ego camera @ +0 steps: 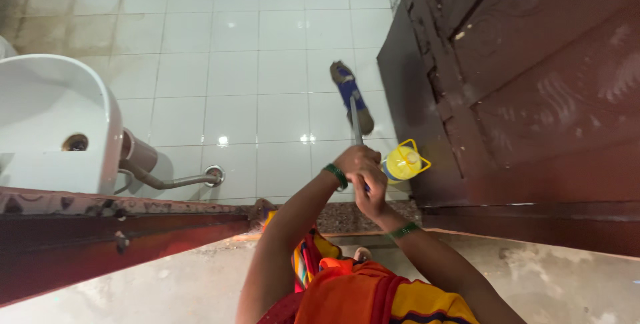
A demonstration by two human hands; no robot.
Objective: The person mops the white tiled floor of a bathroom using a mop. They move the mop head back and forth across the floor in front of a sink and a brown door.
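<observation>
A white washbasin (47, 121) with a grey drain pipe (170, 179) hangs at left over white floor tiles (227, 64); a dark brown door (527, 84) stands at right.

Light falls from overhead, bright on the glossy white floor tiles (233, 64), where small glare spots sit near the middle. The dark brown wooden door (533, 84) on the right carries a dull sheen and stays dim. The white ceramic basin (47, 117) throws a soft shadow. Straight edges bow near the borders; focus is fairly sharp throughout.
</observation>
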